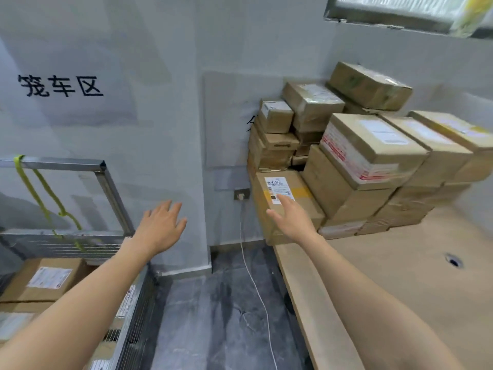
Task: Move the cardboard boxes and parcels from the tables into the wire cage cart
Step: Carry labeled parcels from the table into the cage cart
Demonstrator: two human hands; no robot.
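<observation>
Left hand (160,225) and right hand (290,218), fingers spread and empty, reach for the labelled box (306,194) at the near corner of the stack (373,156) on the surface (400,276); pulling it could topple boxes piled against it.

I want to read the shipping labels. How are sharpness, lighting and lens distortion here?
Head view: light is soft and even, shadows faint; the window at top right is blown out; wide-angle distortion tilts the wall corner; the whole frame is slightly soft, so the fine print of the label on the box under the right hand is unreadable.
</observation>
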